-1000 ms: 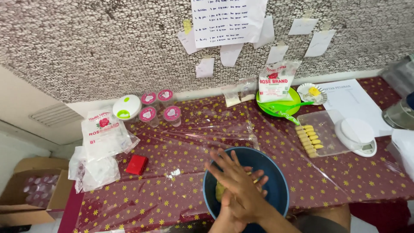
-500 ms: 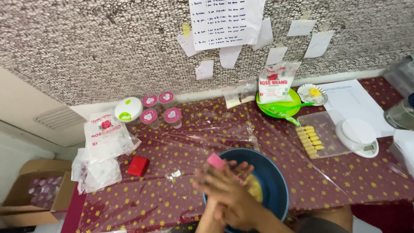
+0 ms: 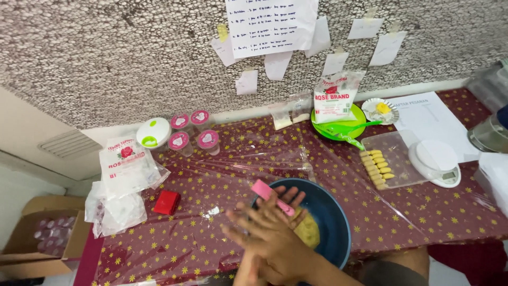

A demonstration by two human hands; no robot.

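A dark blue bowl (image 3: 338, 222) sits at the near edge of the table with a lump of yellow dough (image 3: 308, 231) inside. Both my hands are together over its left side. My right hand (image 3: 267, 241) lies on top, fingers spread and pointing left. My left hand (image 3: 290, 200) is under it, fingers pointing up and to the right, with a pink scraper (image 3: 266, 191) held against them. Which fingers pinch the scraper is partly hidden.
A clear tray (image 3: 402, 159) of small yellow pieces and a white scale (image 3: 435, 161) lie to the right. At the back are a green plate (image 3: 344, 130), a flour bag (image 3: 334, 95) and pink-lidded cups (image 3: 193, 132). More bags (image 3: 127, 164), a red box (image 3: 167, 202) and a cardboard box (image 3: 37, 238) are on the left.
My hands rose from inside the bowl and shifted left over its rim. The pink scraper, unseen a second ago, now shows between them.
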